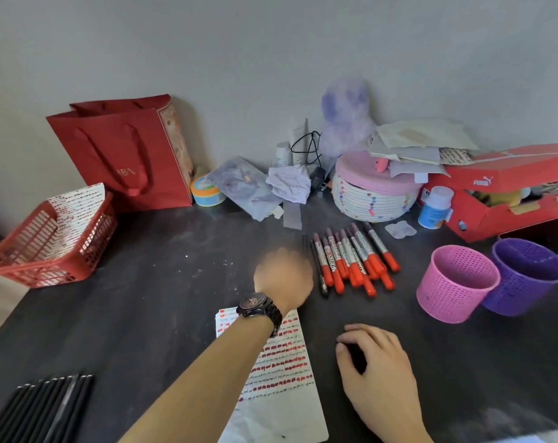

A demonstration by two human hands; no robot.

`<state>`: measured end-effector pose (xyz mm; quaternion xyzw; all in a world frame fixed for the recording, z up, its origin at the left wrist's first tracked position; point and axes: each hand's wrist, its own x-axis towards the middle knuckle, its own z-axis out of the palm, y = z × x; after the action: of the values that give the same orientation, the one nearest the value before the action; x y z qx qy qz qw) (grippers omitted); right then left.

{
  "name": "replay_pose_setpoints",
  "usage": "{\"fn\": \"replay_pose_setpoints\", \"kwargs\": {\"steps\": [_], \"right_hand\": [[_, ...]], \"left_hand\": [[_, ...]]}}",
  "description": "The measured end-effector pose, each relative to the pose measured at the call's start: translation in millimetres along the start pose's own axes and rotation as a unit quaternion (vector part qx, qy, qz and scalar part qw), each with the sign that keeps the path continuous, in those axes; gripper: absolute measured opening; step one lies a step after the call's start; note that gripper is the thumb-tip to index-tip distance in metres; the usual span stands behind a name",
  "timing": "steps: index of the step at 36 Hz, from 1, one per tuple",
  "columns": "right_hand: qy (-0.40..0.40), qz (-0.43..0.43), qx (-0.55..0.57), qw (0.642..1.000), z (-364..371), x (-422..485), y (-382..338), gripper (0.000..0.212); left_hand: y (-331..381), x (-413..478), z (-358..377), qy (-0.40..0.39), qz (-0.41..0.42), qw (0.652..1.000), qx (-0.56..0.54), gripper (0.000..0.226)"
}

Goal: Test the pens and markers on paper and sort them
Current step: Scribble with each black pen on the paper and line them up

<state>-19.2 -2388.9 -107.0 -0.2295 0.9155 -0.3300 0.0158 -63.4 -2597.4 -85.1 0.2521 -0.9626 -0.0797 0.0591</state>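
Nearest, well left of both hands, a row of black pens (38, 407) lies on the dark table (143, 298). The test paper (284, 362), covered in rows of red strokes, lies just left of the right hand's fingers and under the left forearm. The right hand (376, 362) rests on the table with its fingers loosely curled, tips down, holding nothing that shows. The left hand (284, 276), with a dark wristwatch (258, 306), reaches forward. It is blurred, so I cannot tell how its fingers lie. Just right of its fingers lies a bunch of red-capped markers (354, 260), side by side. Farther right stand a pink cup basket (456, 282) and a purple cup basket (526, 276), touching each other. Far to the left of the fingers sits a red basket (47, 247) with marked paper in it.
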Motion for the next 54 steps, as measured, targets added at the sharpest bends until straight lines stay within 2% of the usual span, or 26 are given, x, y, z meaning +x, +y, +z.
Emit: {"fn": "replay_pose_setpoints", "kwargs": {"steps": [4,9,13,18,20,24,28,31,33,37,41,46,49,51,54], "right_hand": [[-0.022,0.011,-0.011,1.000,-3,1,-2,0.007],[-0.029,0.017,-0.015,0.999,-4,2,-4,0.009],[-0.028,0.013,-0.017,0.999,-3,1,-4,0.012],[-0.012,0.004,0.001,1.000,1,1,-1,0.015],[0.009,0.001,0.009,1.000,4,-1,2,0.014],[0.068,-0.019,0.045,0.997,5,-1,3,0.013],[0.018,0.016,0.164,0.986,-4,-4,-5,0.008],[-0.051,0.029,0.314,0.948,-15,-15,-24,0.030],[-0.088,0.015,0.372,0.924,-18,-26,-40,0.036],[-0.125,0.007,0.431,0.894,-17,-48,-69,0.012],[-0.161,-0.007,0.408,0.899,-7,-64,-79,0.012],[-0.178,-0.011,0.395,0.901,5,-77,-86,0.010],[-0.183,0.000,0.399,0.898,9,-81,-84,0.024],[-0.154,0.027,0.416,0.896,10,-79,-84,0.034],[-0.046,0.103,0.487,0.866,-2,-60,-75,0.038]], "left_hand": [[4,0,-1,-0.027,0.009,0.999,0.044,0.051],[1,5,1,-0.020,-0.008,0.997,0.069,0.032],[-9,10,-5,-0.029,-0.044,0.996,0.071,0.030],[-28,13,-33,-0.019,-0.120,0.982,-0.146,0.027],[-35,2,-44,0.015,-0.100,0.973,-0.209,0.023],[-46,-48,-55,0.079,-0.005,0.945,-0.318,0.008],[-50,-116,-54,0.089,0.053,0.913,-0.394,0.003],[-51,-160,-49,0.059,0.069,0.896,-0.435,0.005],[-53,-184,-41,0.039,0.078,0.898,-0.432,0.008],[-60,-219,-30,0.029,0.065,0.916,-0.395,0.014],[-75,-237,-30,0.041,0.069,0.947,-0.310,0.026],[-85,-249,-37,0.087,0.114,0.964,-0.222,0.020],[-93,-249,-36,0.126,0.131,0.970,-0.160,0.020],[-101,-248,-37,0.152,0.133,0.971,-0.132,0.020],[-121,-250,-41,0.164,0.094,0.976,-0.105,0.010]]}}
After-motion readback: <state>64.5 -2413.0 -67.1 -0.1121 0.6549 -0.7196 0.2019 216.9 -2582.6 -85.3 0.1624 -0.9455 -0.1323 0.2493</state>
